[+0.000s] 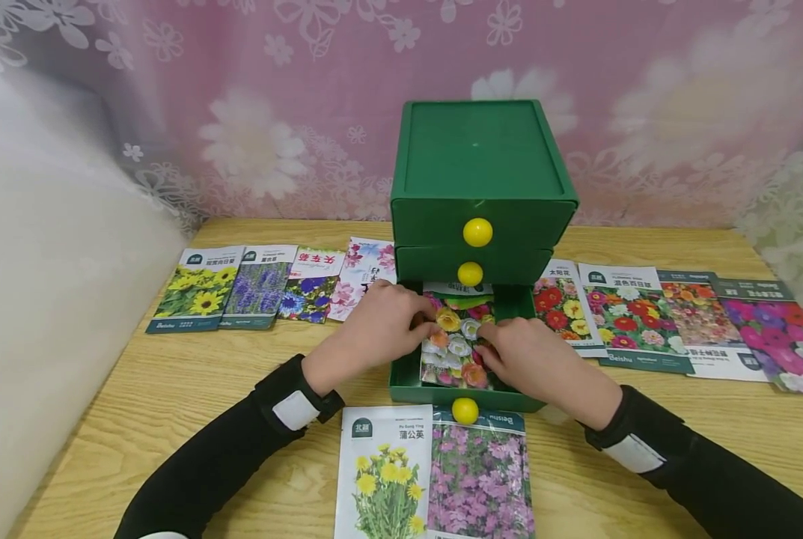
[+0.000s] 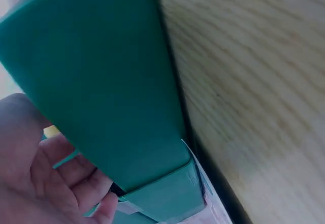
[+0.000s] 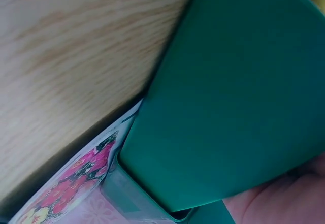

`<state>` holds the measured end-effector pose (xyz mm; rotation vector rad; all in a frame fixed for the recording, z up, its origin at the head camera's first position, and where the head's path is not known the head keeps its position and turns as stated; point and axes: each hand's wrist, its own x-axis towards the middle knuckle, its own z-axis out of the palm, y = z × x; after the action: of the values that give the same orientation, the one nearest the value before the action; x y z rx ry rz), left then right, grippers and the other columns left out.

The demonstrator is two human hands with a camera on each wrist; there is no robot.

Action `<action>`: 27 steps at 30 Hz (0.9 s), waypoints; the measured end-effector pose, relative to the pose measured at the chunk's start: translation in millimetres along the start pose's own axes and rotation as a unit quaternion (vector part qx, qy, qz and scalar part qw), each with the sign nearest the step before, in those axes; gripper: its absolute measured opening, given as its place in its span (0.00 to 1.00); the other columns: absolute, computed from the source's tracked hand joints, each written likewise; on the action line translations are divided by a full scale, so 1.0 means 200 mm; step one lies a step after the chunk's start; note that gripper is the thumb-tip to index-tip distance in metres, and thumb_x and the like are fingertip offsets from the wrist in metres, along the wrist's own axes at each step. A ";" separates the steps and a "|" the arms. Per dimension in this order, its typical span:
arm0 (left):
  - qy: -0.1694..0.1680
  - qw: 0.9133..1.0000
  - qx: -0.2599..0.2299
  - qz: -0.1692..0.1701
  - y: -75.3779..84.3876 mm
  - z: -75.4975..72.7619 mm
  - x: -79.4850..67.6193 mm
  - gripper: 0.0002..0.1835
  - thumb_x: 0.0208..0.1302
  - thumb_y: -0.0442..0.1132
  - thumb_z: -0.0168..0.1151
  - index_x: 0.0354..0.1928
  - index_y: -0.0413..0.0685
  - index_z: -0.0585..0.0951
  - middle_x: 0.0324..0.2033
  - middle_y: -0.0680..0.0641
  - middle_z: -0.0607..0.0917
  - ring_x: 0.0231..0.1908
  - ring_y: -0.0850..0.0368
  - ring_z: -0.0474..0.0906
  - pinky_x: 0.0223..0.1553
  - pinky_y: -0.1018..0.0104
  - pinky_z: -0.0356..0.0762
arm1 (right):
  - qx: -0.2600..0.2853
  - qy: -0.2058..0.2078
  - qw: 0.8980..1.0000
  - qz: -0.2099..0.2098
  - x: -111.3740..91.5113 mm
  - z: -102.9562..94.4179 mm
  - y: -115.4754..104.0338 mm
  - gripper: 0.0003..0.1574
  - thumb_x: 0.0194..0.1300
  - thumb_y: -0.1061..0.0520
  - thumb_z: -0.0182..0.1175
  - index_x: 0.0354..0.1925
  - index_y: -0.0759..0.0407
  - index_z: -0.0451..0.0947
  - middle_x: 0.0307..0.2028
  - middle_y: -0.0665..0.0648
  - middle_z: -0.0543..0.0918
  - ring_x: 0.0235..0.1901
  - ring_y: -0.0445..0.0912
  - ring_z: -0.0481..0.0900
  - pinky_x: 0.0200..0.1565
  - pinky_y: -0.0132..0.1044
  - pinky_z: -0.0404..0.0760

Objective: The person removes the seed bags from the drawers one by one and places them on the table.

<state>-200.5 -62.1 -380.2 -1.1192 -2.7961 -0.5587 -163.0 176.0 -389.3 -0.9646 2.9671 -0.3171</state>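
A seed packet [image 1: 456, 358] printed with white, yellow and orange flowers lies in the pulled-out bottom drawer [image 1: 417, 394] of a green cabinet [image 1: 478, 153]. My left hand [image 1: 389, 320] reaches over the drawer's left side, thumb and forefinger pinching the packet's left edge. From the opposite side my right hand [image 1: 539, 358] pinches its right edge. Another packet's white and green top [image 1: 456, 288] shows behind it, under the middle drawer. In the left wrist view the drawer's side wall [image 2: 101, 82] hides the fingertips, and in the right wrist view only part of the hand [image 3: 289, 198] shows.
Two packets, one with dandelions [image 1: 384, 471] and one with pink flowers [image 1: 480, 475], lie before the drawer. Several packets fan out left [image 1: 253, 288] and right [image 1: 637, 318] of the cabinet on the wooden table [image 1: 280, 434]. A floral curtain [image 1: 347, 112] hangs behind.
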 end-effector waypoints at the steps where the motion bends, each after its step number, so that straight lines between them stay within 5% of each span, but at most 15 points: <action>1: 0.002 0.999 -0.032 -0.013 0.00 0.00 0.00 0.06 0.66 0.46 0.68 0.37 0.54 0.88 0.24 0.58 0.83 0.24 0.64 0.76 0.36 0.64 0.73 | -0.001 0.000 1.000 -0.001 0.00 0.00 0.00 0.06 0.68 0.57 0.65 0.34 0.58 0.80 0.19 0.47 0.71 0.15 0.38 0.66 0.20 0.31 0.68; 8: -0.049 0.967 -0.231 -0.094 -0.01 -0.03 0.02 0.08 0.65 0.47 0.69 0.39 0.54 0.85 0.27 0.58 0.83 0.26 0.61 0.77 0.29 0.66 0.74 | -0.008 -0.001 1.000 0.007 0.00 0.00 0.00 0.07 0.68 0.56 0.64 0.36 0.60 0.80 0.18 0.47 0.69 0.15 0.39 0.66 0.20 0.32 0.70; 11: -0.065 0.952 -0.273 -0.117 0.00 -0.05 0.03 0.08 0.65 0.47 0.69 0.40 0.53 0.85 0.29 0.56 0.84 0.29 0.58 0.78 0.30 0.65 0.73 | -0.006 -0.004 1.000 0.013 0.00 0.00 0.00 0.08 0.68 0.56 0.64 0.37 0.61 0.80 0.18 0.48 0.70 0.15 0.39 0.67 0.20 0.31 0.71; 15: -0.067 0.944 -0.296 -0.129 0.00 -0.05 0.03 0.08 0.65 0.46 0.69 0.41 0.52 0.86 0.29 0.55 0.84 0.30 0.55 0.77 0.30 0.65 0.72 | -0.002 -0.007 1.000 0.019 0.00 -0.01 0.00 0.09 0.68 0.56 0.63 0.39 0.62 0.80 0.17 0.48 0.69 0.15 0.39 0.67 0.19 0.30 0.70; 19: -0.055 0.956 -0.263 -0.118 0.01 -0.04 0.03 0.07 0.65 0.46 0.69 0.40 0.53 0.86 0.26 0.56 0.83 0.26 0.57 0.76 0.28 0.66 0.72 | 0.000 -0.006 1.000 0.017 0.00 -0.01 0.00 0.08 0.68 0.56 0.63 0.39 0.62 0.79 0.17 0.47 0.68 0.14 0.39 0.66 0.18 0.30 0.68; 23: -0.027 0.986 -0.138 -0.088 0.02 -0.01 0.03 0.07 0.65 0.49 0.68 0.35 0.56 0.86 0.20 0.60 0.79 0.22 0.62 0.74 0.32 0.64 0.71 | 0.004 -0.001 1.000 0.012 0.00 0.00 0.00 0.08 0.69 0.56 0.63 0.38 0.61 0.80 0.17 0.47 0.68 0.14 0.38 0.65 0.18 0.30 0.67; 27: 0.002 0.997 -0.043 -0.069 0.04 0.01 0.04 0.08 0.65 0.50 0.68 0.31 0.58 0.86 0.16 0.62 0.77 0.22 0.66 0.72 0.40 0.60 0.70 | 0.004 0.010 1.000 0.002 0.00 0.01 0.01 0.07 0.69 0.56 0.64 0.35 0.59 0.80 0.17 0.47 0.68 0.14 0.38 0.64 0.18 0.31 0.66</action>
<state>-201.5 -50.9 -378.9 -0.9414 -2.8883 -0.6988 -163.5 176.7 -391.7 -0.9598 2.9824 -0.3404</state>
